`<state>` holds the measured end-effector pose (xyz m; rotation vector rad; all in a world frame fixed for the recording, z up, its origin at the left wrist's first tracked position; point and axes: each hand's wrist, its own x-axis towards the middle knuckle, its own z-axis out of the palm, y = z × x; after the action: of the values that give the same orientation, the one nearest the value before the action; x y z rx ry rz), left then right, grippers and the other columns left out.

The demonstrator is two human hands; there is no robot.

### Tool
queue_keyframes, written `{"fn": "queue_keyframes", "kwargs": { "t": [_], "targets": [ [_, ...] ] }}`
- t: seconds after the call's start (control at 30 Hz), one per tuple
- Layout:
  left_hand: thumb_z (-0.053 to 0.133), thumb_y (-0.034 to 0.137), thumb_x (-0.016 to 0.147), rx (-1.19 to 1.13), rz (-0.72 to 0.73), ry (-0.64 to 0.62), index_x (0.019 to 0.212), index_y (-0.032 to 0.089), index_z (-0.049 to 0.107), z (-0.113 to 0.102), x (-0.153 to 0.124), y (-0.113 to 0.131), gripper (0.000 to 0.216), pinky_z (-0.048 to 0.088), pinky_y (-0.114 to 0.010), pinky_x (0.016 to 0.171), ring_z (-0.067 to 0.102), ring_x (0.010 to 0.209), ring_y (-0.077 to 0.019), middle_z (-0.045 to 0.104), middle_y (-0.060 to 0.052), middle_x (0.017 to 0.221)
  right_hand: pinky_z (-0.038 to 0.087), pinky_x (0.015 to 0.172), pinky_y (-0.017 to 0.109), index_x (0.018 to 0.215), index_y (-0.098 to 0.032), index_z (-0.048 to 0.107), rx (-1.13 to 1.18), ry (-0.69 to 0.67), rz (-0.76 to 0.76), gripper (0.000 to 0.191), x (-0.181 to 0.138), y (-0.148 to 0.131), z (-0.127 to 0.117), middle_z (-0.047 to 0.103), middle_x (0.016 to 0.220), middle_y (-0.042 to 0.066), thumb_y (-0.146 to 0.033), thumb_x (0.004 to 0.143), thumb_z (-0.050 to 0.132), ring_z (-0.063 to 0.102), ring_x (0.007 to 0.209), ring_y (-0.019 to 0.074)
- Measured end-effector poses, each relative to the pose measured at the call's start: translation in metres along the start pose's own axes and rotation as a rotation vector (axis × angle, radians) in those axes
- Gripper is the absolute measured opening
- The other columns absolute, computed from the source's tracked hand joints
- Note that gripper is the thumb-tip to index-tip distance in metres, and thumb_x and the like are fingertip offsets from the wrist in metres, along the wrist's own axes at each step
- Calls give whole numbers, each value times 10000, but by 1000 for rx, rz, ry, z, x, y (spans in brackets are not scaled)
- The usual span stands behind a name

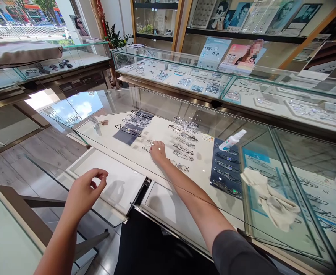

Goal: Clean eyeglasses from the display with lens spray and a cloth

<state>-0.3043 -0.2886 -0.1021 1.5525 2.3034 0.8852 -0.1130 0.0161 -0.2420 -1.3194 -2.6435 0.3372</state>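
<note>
My right hand [158,151] reaches inside the glass display case [202,183], its fingers curled down on a pair of eyeglasses [147,147]. The hand covers part of that pair; its thin frame shows to the left of the fingers. A column of clear-lensed eyeglasses [183,149] lies just right of the hand. Further back on the left, several dark-framed eyeglasses [130,130] rest on a dark mat [124,139]. My left hand [84,191] hangs over a pulled-out white drawer [122,172], fingers bent, thumb apart from them, holding nothing.
A white spray bottle [231,140] and a crumpled cream cloth [272,200] lie on the glass top at right. More eyeglasses sit on a dark blue mat [215,179] below. Further glass counters [168,76] line the back. A glass-topped table [7,233] stands at lower left.
</note>
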Motion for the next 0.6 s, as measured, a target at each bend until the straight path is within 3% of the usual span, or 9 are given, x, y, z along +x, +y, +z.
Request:
{"fn": "queue_keyframes", "kwargs": {
  "t": [0.1,0.23,0.37,0.5,0.6],
  "targets": [
    [590,518,936,13,-12,-3,1005,254,750,0,1,-1,316,550,-310,674,676,697,-175,812,-28,1017,307,1247,454,1065,-169,800,0,10,-10,235,-4,-13,-8,705,1407,153,-166,1046,566,524,1317,293],
    [573,535,923,82,-11,2,999,258,766,-1,2,2,346,483,-317,664,623,642,-179,727,-4,801,364,1185,456,1119,-161,757,-7,-3,-117,195,-23,-40,-20,713,1344,164,-224,1050,585,546,1277,310],
    [552,545,922,114,-56,-13,983,259,763,-2,3,7,360,433,-313,658,601,657,-182,687,0,756,433,991,386,1062,-159,738,-4,-95,-271,148,-56,-65,-28,751,1154,116,-196,1029,598,598,1087,272],
    [544,561,904,123,-79,-50,980,264,736,-2,5,8,361,422,-310,675,594,688,-187,690,2,796,402,892,342,989,-180,723,16,-146,-375,143,-96,-75,-38,752,1054,66,-197,1042,592,580,936,217],
    [534,576,892,136,-79,-75,947,262,694,-2,7,9,356,392,-310,661,565,664,-190,596,16,711,380,835,326,952,-196,709,36,-167,-407,147,-128,-74,-52,733,949,30,-162,1013,579,543,835,185]
  ]
}}
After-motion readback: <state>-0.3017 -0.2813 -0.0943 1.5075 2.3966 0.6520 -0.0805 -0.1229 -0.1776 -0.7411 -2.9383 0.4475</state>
